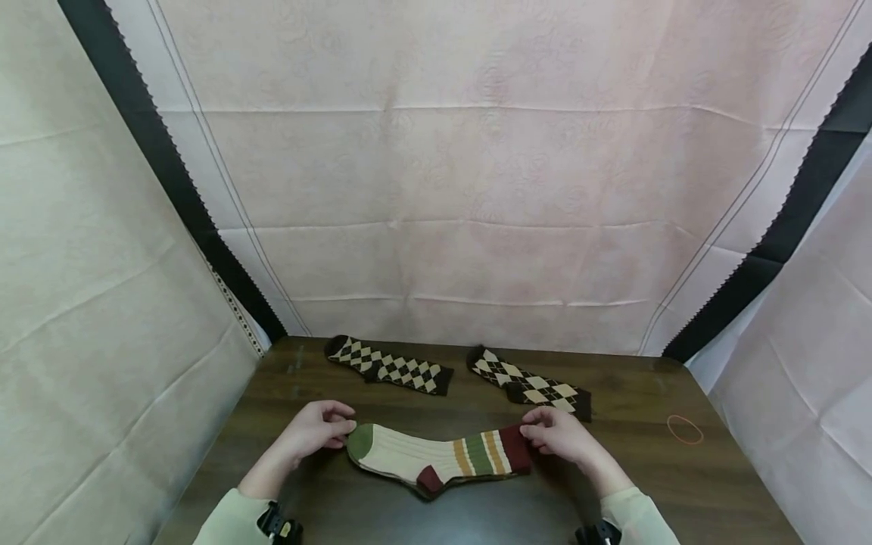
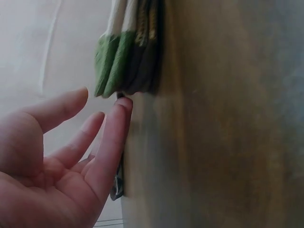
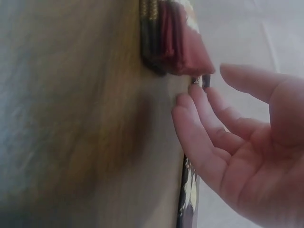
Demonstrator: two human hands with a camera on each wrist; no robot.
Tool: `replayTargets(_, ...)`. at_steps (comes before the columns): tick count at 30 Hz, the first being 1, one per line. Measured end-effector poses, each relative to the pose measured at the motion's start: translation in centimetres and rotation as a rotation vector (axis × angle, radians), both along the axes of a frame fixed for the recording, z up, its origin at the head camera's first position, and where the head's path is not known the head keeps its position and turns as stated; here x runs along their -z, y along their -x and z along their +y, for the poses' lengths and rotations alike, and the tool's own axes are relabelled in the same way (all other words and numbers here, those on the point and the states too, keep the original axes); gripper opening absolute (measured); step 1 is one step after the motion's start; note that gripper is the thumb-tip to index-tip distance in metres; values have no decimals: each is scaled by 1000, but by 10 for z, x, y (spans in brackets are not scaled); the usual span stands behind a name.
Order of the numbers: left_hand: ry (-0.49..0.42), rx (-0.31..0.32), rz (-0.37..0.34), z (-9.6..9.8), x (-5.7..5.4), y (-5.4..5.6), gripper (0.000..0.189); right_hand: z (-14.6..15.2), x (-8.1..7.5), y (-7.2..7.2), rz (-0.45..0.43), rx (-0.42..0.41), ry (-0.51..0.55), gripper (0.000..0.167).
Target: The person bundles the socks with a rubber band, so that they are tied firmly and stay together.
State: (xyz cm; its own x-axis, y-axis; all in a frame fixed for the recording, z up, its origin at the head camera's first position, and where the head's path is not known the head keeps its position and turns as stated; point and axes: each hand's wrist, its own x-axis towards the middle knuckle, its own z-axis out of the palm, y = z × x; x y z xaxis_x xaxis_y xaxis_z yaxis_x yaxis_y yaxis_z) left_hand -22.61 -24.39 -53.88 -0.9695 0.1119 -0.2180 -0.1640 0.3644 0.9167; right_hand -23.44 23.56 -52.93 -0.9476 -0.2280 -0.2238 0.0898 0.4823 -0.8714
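Note:
A stack of socks lies flat near the front of the table. On top is a cream sock (image 1: 409,451) with a green toe, a burgundy heel and cuff, and green and mustard stripes. Beneath it, dark socks (image 2: 137,66) with gold bits show at the edge in the left wrist view. My left hand (image 1: 322,428) is at the green toe end, thumb and fingers apart in its wrist view. At the burgundy cuff (image 3: 187,50) is my right hand (image 1: 559,434), its fingers loosely bent with nothing gripped. Whether fingertips touch the stack is unclear.
Two black and cream argyle socks lie behind the stack, one at the left (image 1: 402,369) and one at the right (image 1: 534,386). An orange rubber band (image 1: 684,430) rests on the brown wooden table (image 1: 647,484) at the right. Pale cloth walls (image 1: 477,189) enclose the table.

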Motion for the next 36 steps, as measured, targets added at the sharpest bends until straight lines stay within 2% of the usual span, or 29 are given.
replayTargets(6, -46, -29, 27, -1, -2, 7, 36, -11, -2, 9, 95, 29, 4, 29)
replayTargets(11, -79, -25, 45, -1, 0, 14, 38, -33, -1, 27, 132, 38, 31, 26)
replayTargets(17, -119, -17, 49, 0, 4, 20, 39, -71, -1, 51, 75, 14, 126, 29)
replayTargets(22, -160, -10, 45, 3, 6, 23, 41, -98, 1, 65, 7, 0, 197, 36)
replayTargets(29, -167, -37, 59, 4, 2, 24, 39, -125, 9, 72, -8, 7, 230, 36)
replayTargets(36, -178, -91, 42, -3, 5, 23, 40, -145, 18, 78, 39, 99, 193, 33)
